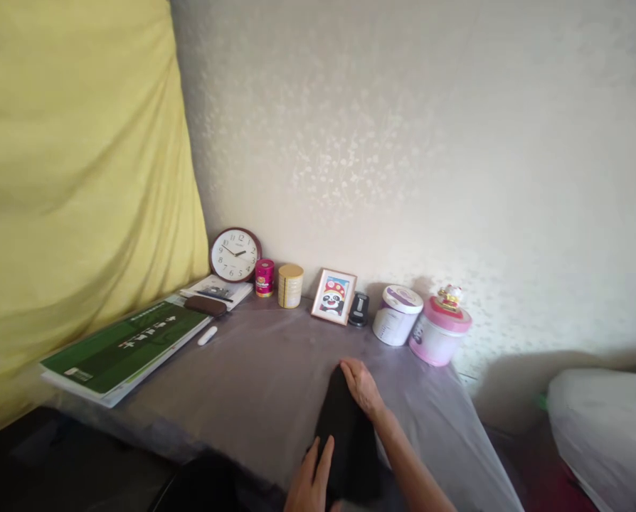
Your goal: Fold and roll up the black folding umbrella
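Observation:
A folded piece of black cloth [347, 434] lies lengthwise over the front part of the table, narrower at its far end. My right hand [361, 386] grips the far end, fingers bent over the edge. Lower down, my left hand [312, 476] rests against the cloth's left edge with its visible fingers stretched out and apart. The cloth's near end runs towards the bottom of the view, and its garment kind does not show.
A grey cloth covers the table [254, 377]. Along the wall stand a clock [236, 254], a pink can [265, 277], a yellow tin [291, 286], a picture frame [334, 296], a black stapler-like object [358, 310] and two tubs [398, 316]. A green book [131, 345] lies left.

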Action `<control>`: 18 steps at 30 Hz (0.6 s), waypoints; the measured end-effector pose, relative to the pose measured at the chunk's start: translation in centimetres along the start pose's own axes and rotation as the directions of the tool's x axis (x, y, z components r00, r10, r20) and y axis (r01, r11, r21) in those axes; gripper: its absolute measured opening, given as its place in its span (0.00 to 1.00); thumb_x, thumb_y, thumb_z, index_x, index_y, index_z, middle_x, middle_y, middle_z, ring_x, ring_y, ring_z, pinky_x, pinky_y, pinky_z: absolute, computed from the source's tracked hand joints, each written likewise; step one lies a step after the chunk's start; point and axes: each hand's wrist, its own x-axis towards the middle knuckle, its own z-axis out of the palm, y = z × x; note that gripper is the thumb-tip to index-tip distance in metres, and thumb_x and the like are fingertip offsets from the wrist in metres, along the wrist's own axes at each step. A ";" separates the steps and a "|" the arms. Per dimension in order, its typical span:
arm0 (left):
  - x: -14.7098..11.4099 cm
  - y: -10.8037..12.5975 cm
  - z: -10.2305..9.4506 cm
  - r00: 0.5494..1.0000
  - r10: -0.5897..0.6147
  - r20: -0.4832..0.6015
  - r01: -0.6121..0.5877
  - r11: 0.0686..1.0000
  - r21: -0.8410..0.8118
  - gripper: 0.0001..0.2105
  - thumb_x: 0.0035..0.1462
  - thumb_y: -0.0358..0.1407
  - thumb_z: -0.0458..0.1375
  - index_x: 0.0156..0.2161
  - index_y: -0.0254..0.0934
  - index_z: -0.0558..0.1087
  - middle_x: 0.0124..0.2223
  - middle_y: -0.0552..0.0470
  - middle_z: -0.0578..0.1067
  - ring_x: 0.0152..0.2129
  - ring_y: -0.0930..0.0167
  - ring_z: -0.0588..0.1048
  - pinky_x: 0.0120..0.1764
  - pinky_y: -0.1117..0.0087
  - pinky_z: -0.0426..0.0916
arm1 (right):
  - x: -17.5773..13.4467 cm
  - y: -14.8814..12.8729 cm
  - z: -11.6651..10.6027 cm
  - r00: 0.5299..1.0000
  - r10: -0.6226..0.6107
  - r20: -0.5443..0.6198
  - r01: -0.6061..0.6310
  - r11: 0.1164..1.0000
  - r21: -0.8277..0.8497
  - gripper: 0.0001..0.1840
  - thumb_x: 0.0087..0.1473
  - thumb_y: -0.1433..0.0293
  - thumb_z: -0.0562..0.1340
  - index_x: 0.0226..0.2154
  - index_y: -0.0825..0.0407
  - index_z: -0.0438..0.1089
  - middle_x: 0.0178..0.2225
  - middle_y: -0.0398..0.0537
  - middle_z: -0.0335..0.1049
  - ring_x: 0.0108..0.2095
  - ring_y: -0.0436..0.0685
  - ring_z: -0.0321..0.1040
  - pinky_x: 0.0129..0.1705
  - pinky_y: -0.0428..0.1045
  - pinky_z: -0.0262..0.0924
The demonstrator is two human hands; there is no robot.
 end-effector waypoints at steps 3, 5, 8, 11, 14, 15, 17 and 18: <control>-0.7 0.5 -1.5 0.997 0.037 0.070 -0.034 0.998 -0.044 0.34 0.46 0.28 0.49 0.61 0.41 0.49 0.62 0.47 0.56 0.58 0.66 0.58 0.55 0.65 0.58 | -1.0 1.1 -2.3 0.973 0.185 -0.135 -0.175 0.981 0.085 0.20 0.48 0.54 0.55 0.35 0.51 0.71 0.41 0.53 0.72 0.46 0.61 0.66 0.52 0.56 0.55; -1.0 0.8 -1.9 0.994 0.042 0.097 -0.037 0.998 -0.054 0.33 0.49 0.30 0.48 0.62 0.41 0.46 0.63 0.47 0.54 0.58 0.66 0.56 0.56 0.63 0.56 | -2.5 1.7 -4.0 0.947 0.282 -0.153 -0.261 0.954 0.147 0.26 0.48 0.51 0.52 0.37 0.54 0.70 0.42 0.57 0.72 0.45 0.61 0.68 0.47 0.56 0.60; -1.2 0.9 -1.8 0.997 0.050 0.065 -0.046 0.997 -0.064 0.31 0.51 0.31 0.46 0.62 0.41 0.46 0.63 0.46 0.54 0.59 0.66 0.54 0.57 0.62 0.54 | -5.4 1.6 -5.4 0.914 0.387 -0.118 -0.351 0.904 0.242 0.28 0.46 0.49 0.53 0.37 0.56 0.69 0.38 0.59 0.72 0.40 0.61 0.71 0.38 0.53 0.66; -1.4 0.9 -1.5 0.997 0.065 0.038 -0.062 0.995 -0.079 0.31 0.51 0.31 0.46 0.62 0.41 0.46 0.62 0.46 0.54 0.59 0.66 0.55 0.57 0.62 0.54 | -7.8 0.6 -5.2 0.882 0.470 -0.018 -0.432 0.823 0.369 0.25 0.43 0.51 0.58 0.35 0.55 0.69 0.35 0.54 0.73 0.36 0.58 0.72 0.34 0.50 0.67; -1.6 0.9 -1.5 0.997 0.079 0.020 -0.077 0.993 -0.089 0.31 0.52 0.31 0.46 0.62 0.42 0.46 0.62 0.47 0.54 0.58 0.67 0.55 0.57 0.62 0.55 | -8.8 -0.5 -4.2 0.844 0.533 0.056 -0.516 0.778 0.358 0.22 0.44 0.54 0.58 0.36 0.53 0.69 0.31 0.47 0.71 0.31 0.53 0.71 0.29 0.46 0.66; -1.6 1.0 -1.5 0.997 0.080 0.015 -0.079 0.992 -0.094 0.31 0.51 0.30 0.46 0.61 0.42 0.46 0.62 0.48 0.55 0.58 0.67 0.55 0.57 0.62 0.55 | -8.9 -0.8 -3.8 0.839 0.541 0.052 -0.528 0.789 0.313 0.21 0.45 0.55 0.58 0.36 0.54 0.69 0.29 0.46 0.70 0.29 0.52 0.70 0.26 0.45 0.65; -1.6 1.0 -1.6 0.997 0.077 0.008 -0.076 0.991 -0.107 0.31 0.51 0.31 0.46 0.61 0.43 0.47 0.62 0.50 0.55 0.58 0.67 0.56 0.57 0.63 0.55 | -8.9 -1.1 -3.2 0.842 0.538 0.035 -0.530 0.814 0.236 0.20 0.45 0.57 0.58 0.37 0.54 0.68 0.25 0.42 0.67 0.26 0.51 0.68 0.21 0.44 0.62; -1.5 1.1 -1.6 0.997 0.073 0.008 -0.071 0.991 -0.113 0.31 0.51 0.31 0.47 0.61 0.43 0.48 0.62 0.50 0.56 0.58 0.67 0.56 0.57 0.63 0.55 | -8.9 -1.2 -3.0 0.845 0.533 0.029 -0.526 0.823 0.215 0.20 0.45 0.59 0.59 0.38 0.54 0.67 0.23 0.40 0.66 0.24 0.51 0.66 0.19 0.43 0.60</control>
